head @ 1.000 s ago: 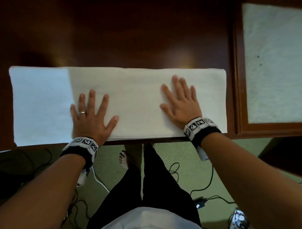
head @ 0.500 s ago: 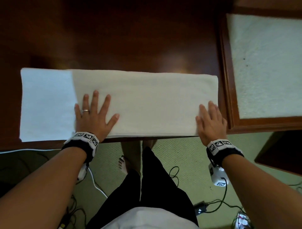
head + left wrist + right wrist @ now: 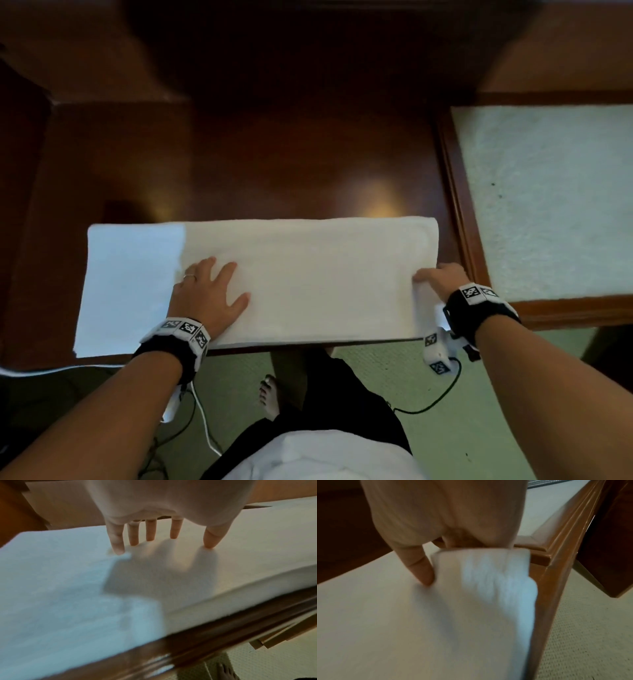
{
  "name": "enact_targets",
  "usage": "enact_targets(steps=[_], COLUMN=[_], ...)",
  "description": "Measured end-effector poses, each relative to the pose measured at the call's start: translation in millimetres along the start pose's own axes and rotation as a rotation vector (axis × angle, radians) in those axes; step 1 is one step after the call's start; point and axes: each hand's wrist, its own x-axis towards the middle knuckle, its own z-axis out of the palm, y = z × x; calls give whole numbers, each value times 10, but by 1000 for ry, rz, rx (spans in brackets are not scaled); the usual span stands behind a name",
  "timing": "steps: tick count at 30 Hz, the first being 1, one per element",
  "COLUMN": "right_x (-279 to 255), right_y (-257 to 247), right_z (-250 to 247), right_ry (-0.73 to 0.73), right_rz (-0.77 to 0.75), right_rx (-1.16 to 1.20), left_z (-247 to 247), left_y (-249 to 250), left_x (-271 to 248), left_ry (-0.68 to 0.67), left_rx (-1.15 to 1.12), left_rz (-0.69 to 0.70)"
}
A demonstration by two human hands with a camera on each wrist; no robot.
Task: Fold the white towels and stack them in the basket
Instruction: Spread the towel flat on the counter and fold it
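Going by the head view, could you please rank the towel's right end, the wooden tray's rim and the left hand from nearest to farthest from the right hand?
1. The towel's right end: the right hand grips it.
2. The wooden tray's rim: just to the right, close beside the hand.
3. The left hand: far along the towel, leftward, resting flat.

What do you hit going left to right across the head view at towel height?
Dark wooden table → bluish-lit left end of the white towel → left hand pressing flat on it → bare towel middle → right hand gripping the towel's right end → wooden rim → pale textured panel.
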Motion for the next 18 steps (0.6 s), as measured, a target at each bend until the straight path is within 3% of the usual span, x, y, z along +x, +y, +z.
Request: enact_targets(steps=[4, 10, 15, 18], right_x=[73, 171, -51, -242], right_y=[-477, -1724, -2377, -2535], right_z=[-254, -793, -1106, -1062], right_ry=[22, 407, 635, 673], right_rz=[-170, -547, -703, -764], right_rx=[-80, -320, -416, -455], left_z=[-164, -415, -480, -520], left_y=[88, 191, 114, 48], left_x=[100, 304, 401, 436], left_ry=[43, 17, -135, -193], left_rx=[-80, 24, 89, 146], left_rz=[28, 143, 236, 328])
